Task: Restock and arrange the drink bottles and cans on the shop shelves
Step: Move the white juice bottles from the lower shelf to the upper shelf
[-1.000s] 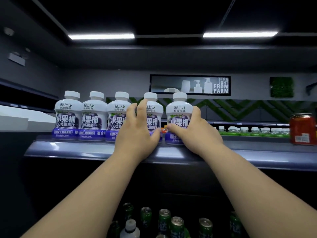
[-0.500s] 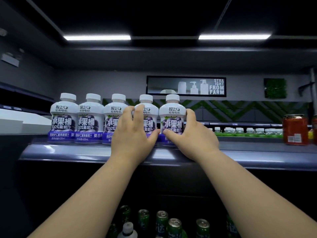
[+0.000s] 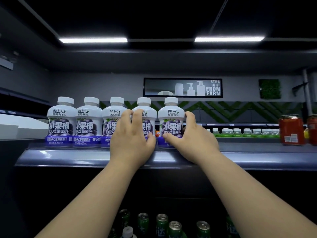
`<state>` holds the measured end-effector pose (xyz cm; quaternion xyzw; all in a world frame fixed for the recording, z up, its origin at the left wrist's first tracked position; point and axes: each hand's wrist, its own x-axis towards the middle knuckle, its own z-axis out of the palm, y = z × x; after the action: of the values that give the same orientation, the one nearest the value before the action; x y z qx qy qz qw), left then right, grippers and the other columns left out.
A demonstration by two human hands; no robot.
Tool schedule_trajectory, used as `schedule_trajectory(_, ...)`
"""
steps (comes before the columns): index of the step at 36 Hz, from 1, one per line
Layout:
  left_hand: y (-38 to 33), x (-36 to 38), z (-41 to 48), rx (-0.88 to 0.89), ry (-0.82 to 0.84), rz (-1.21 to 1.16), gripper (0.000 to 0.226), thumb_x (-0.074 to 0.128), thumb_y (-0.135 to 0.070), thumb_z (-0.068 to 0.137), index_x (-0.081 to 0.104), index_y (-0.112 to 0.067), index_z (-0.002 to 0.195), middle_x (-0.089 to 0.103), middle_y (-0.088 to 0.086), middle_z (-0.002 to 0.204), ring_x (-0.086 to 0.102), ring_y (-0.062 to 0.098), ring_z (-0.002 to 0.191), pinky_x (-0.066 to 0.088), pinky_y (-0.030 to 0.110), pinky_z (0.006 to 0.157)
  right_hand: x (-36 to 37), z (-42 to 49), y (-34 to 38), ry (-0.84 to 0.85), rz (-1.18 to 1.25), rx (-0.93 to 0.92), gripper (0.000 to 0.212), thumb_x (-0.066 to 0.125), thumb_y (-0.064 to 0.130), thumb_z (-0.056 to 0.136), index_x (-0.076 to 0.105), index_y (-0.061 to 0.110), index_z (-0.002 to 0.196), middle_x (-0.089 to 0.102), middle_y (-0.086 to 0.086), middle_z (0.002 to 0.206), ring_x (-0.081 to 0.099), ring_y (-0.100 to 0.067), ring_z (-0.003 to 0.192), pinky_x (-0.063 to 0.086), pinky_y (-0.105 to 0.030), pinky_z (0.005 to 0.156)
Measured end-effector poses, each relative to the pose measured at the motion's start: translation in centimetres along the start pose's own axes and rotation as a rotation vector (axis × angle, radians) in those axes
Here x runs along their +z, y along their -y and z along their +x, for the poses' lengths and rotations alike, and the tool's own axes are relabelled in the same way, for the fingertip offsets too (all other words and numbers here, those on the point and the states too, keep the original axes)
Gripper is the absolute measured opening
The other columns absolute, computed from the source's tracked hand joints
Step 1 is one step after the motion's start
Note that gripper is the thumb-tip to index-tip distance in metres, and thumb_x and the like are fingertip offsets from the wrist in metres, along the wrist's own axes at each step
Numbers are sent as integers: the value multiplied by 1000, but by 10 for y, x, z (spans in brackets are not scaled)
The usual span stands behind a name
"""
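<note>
Grey shelf (image 3: 68, 157) runs across, up high; five white grape juice bottles (image 3: 89, 124) stand upright in row on its left part; left hand (image 3: 132, 143) holds fourth bottle (image 3: 145, 107), fingers curled over front, thumb at low right side; right hand (image 3: 193, 140) grips fifth bottle (image 3: 171, 117), fingers round right side, thumb across low front; red cans (image 3: 291, 129) stand far right on same shelf; green cans (image 3: 161, 222) sit down below.
</note>
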<state>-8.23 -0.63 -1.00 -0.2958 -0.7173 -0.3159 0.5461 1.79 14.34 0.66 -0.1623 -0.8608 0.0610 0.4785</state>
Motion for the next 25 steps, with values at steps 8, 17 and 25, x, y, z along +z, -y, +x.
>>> schedule_trajectory(8, 0, 0, -1, 12, 4, 9, 60, 66, -31, 75, 46, -14, 129, 45, 14, 133, 49, 36, 112, 47, 45, 84, 0, -4, 1, -52, -7, -26, 91, 55, 80, 76, 27, 26, 144, 68, 1, 116, 63, -28, 108, 45, -38, 79)
schedule_trajectory(17, 2, -12, -27, 36, 94, -34, 57, 51, -42, 78, 51, -14, 127, 46, 15, 134, 47, 37, 116, 43, 48, 97, -2, -24, 2, -116, 36, -153, 89, 62, 66, 80, 27, 26, 151, 49, 5, 143, 45, -21, 129, 36, -39, 104)
schedule_trajectory(25, 51, -41, -152, 321, 281, -145, 55, 59, -41, 77, 62, -14, 124, 49, 15, 143, 44, 34, 135, 35, 49, 111, 50, -154, -13, 36, -95, -275, 95, 41, 75, 75, 20, 31, 157, 3, -7, 169, -7, -27, 155, -7, -52, 122)
